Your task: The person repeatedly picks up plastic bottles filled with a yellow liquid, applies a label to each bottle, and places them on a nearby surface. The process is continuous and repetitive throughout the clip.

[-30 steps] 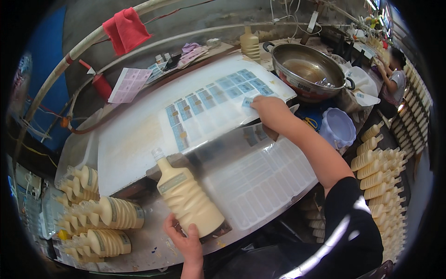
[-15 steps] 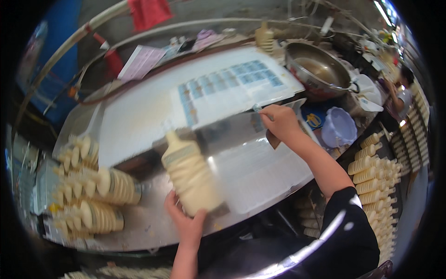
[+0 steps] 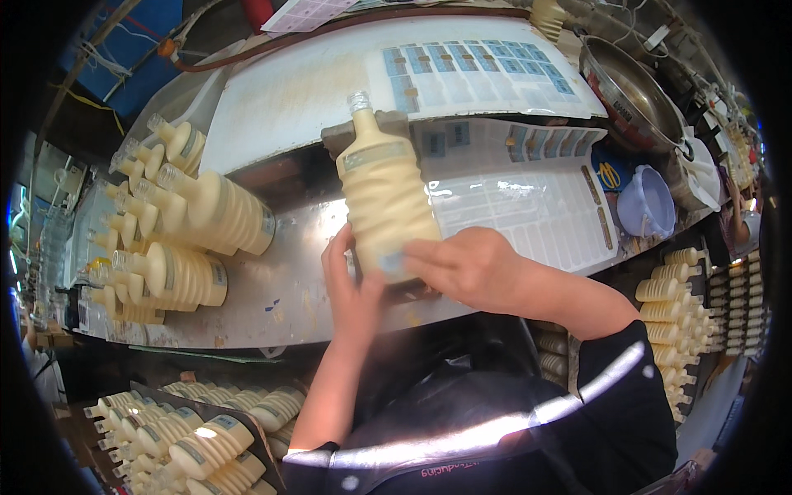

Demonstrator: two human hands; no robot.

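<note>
A cream-coloured ribbed bottle (image 3: 386, 194) with a clear threaded neck lies on the worktable, its neck pointing away from me and resting on a brownish-grey support (image 3: 394, 124). My left hand (image 3: 348, 285) is closed around its lower left side, fingers along the edge and thumb near the base. At the lower front of the bottle sits a small blue label (image 3: 393, 262). My right hand (image 3: 462, 268) has its fingers pressed together over the label's right edge, against the bottle. The right fingertips are slightly blurred, and the thumb is hidden.
Several similar bottles (image 3: 219, 213) lie stacked at the table's left. Behind is a white board (image 3: 289, 99) with rows of blue labels (image 3: 474, 58); a label sheet (image 3: 536, 202) lies to the right. A metal pan (image 3: 631, 87) and lilac basin (image 3: 646, 202) stand further right. More bottles fill a crate (image 3: 206, 445) at lower left.
The bottle has moved up and right in the picture, onto the support. My right hand has come from the label sheet to the bottle's lower front with the label. The view has shifted too.
</note>
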